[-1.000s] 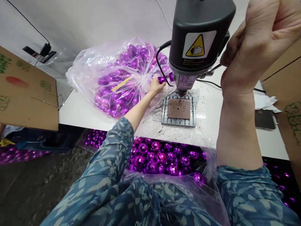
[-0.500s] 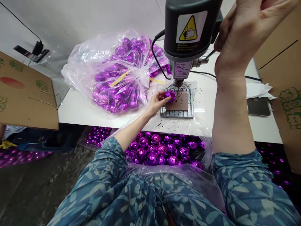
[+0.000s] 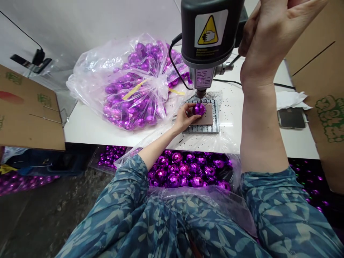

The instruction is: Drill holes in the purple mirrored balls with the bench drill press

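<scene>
My left hand (image 3: 187, 116) pinches a shiny purple mirrored ball (image 3: 199, 109) between thumb and fingers. The ball sits over a brown board (image 3: 206, 120) on the slotted metal base (image 3: 216, 123) of a small drill press (image 3: 212, 39). Right above the ball is the drill chuck (image 3: 201, 93), and the bit appears to meet the ball's top. At the upper right my right hand (image 3: 268, 39) is closed round the press's feed lever (image 3: 235, 60), whose grip is mostly hidden by the fingers.
A tied clear bag (image 3: 91, 77) of purple balls lies left of the press. More purple balls (image 3: 184, 170) fill an open bag below the table edge. A phone (image 3: 291, 118) and white tissue (image 3: 291, 99) lie at right. Cardboard boxes (image 3: 29, 111) flank the white table (image 3: 86, 125).
My left hand has moved the purple ball slightly right, from beside the chuck to beneath it. My right hand stays on the lever. The whole view has shifted a little.
</scene>
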`<state>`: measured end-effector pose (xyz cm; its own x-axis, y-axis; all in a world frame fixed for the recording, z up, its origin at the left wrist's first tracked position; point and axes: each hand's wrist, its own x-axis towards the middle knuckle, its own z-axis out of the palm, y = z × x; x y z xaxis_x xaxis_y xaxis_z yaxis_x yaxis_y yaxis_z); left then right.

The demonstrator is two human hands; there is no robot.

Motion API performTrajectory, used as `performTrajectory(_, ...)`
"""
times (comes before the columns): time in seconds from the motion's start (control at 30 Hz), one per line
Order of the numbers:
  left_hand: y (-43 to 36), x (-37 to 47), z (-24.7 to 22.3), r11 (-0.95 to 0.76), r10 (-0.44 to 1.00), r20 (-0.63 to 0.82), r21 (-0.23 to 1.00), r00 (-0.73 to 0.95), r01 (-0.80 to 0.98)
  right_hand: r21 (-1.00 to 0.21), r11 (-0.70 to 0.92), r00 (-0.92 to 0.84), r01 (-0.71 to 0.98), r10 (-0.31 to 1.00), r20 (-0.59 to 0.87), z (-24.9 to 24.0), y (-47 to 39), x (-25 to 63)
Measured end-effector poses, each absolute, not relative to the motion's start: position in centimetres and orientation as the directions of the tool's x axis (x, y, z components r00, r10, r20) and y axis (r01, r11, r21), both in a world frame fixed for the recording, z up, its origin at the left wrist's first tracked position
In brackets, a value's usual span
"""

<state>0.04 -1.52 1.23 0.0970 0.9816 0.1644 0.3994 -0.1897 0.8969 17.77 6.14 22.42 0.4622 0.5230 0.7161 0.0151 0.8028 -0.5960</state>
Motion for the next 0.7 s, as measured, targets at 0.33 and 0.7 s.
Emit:
performTrajectory(0.33,-1.8,0.4,-0.4,-0.316,0.942,0.263,0.902,0.207,0.293,-0.417,0.909,0.491,0.004,0.362,0.793,20.5,3.9,17.3)
performTrajectory(0.7,-1.6,0.4,-0.6,-0.324,0.937,0.269,0.908,0.222,0.267,-0.419,0.901,0.544,0.112,0.297,0.785,15.5,1.2,17.3)
